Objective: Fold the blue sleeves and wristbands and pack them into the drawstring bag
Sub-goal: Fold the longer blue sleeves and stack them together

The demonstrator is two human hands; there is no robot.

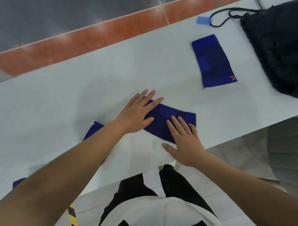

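Both hands flat, fingers spread, nothing gripped: left hand [135,111] pressing the left end of a blue sleeve [169,124], right hand [183,140] on its near right part. Sleeve lying on the white table [73,96], long axis left to right, directly under both palms. Drawstring bag [285,49] well apart, far right; right hand nearer. Counted: second blue sleeve [214,61] near the bag; two further blue pieces [93,130] [17,182] partly hidden by the left forearm; one bag.

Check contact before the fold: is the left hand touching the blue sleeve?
Touching. Head view shows the left hand lying flat on the blue sleeve.
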